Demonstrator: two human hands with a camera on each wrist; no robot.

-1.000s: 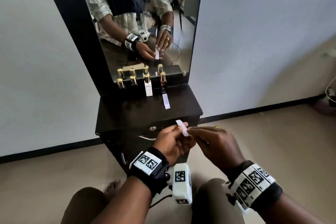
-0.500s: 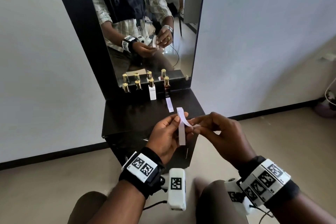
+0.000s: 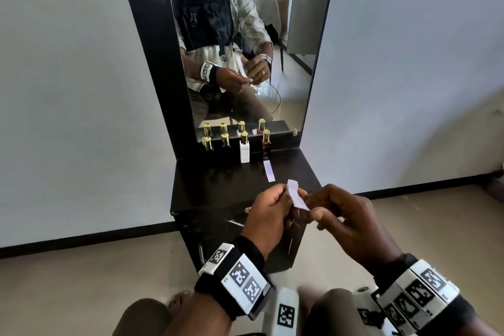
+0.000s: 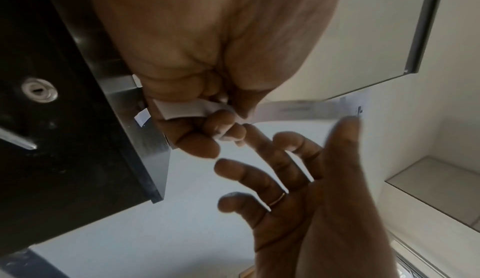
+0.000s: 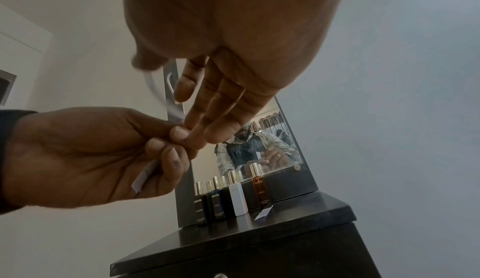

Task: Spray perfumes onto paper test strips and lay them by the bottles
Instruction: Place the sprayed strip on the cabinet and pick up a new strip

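Just in front of the black dresser top [image 3: 218, 191], my left hand [image 3: 272, 210] grips a folded bunch of white paper strips [image 4: 182, 109]. One paper strip [image 3: 296, 195] sticks out of it toward my right hand [image 3: 343, 215], whose thumb and forefinger hold its free end while the other fingers [image 4: 249, 171] stay straight and spread. Against the mirror stand a black bottle [image 5: 200, 206], a blue bottle [image 5: 215, 202], a white bottle [image 3: 244, 150] and an amber bottle [image 3: 266, 142], all gold-capped. Another strip [image 3: 268, 170] lies flat before the amber bottle.
The tall mirror [image 3: 245, 49] reflects me and the bottles. Below the top, the dresser front carries a keyhole [image 4: 39, 91] and a metal handle. My knees [image 3: 144, 316] are close under my hands. Pale walls stand on both sides and a beige floor runs around the dresser.
Both hands have risen a little. My right hand has drawn one strip out of the bunch, so it now slants between the hands. The view has tilted upward.
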